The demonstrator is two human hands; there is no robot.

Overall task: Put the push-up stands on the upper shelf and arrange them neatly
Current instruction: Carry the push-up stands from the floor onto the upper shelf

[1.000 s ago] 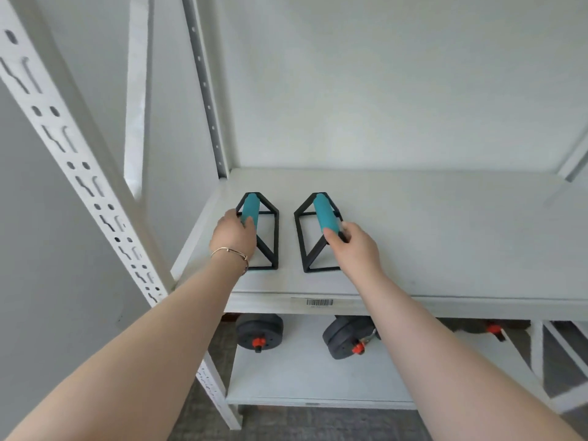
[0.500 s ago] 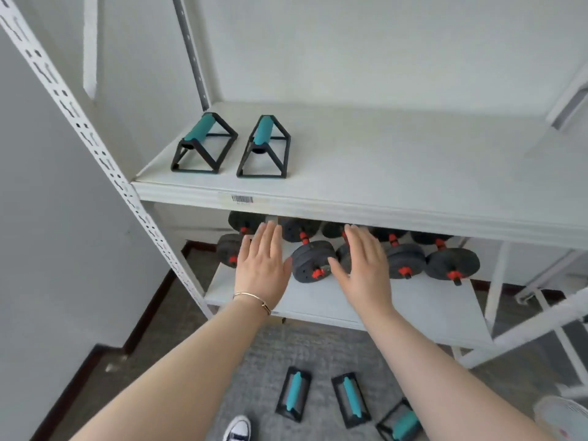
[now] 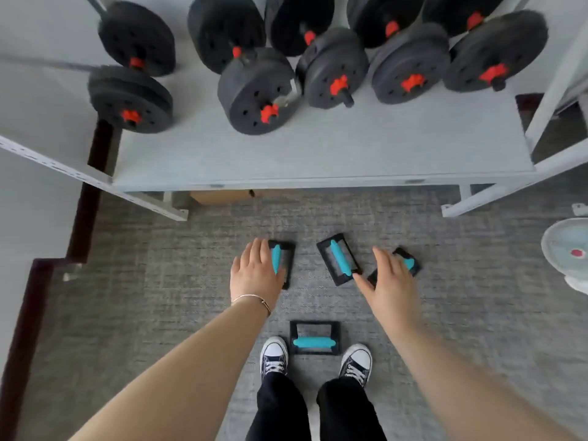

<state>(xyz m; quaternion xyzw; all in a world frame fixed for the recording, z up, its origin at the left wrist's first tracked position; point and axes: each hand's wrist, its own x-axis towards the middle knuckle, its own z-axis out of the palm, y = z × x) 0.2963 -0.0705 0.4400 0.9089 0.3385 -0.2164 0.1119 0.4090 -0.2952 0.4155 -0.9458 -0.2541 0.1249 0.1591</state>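
Several black push-up stands with teal foam grips lie on the grey carpet. My left hand (image 3: 256, 272) hovers with fingers spread over the left stand (image 3: 281, 261), covering its left side. A second stand (image 3: 339, 259) lies free between my hands. My right hand (image 3: 386, 285) is open over the right stand (image 3: 408, 263), hiding most of it. Another stand (image 3: 314, 338) rests between my shoes. Whether either hand touches a stand is unclear. The upper shelf is out of view.
The low shelf board (image 3: 318, 160) carries several black dumbbells (image 3: 257, 93) with red collars. White rack posts (image 3: 477, 198) stand at both sides. A white fan (image 3: 569, 253) sits at the right edge, a cardboard box (image 3: 222, 196) under the shelf, and my shoes (image 3: 274, 354) on the carpet.
My hands let go of two stands on the upper shelf, dropped past the dumbbell shelf, and now reach down over the stands on the floor. The view tilted down with them.
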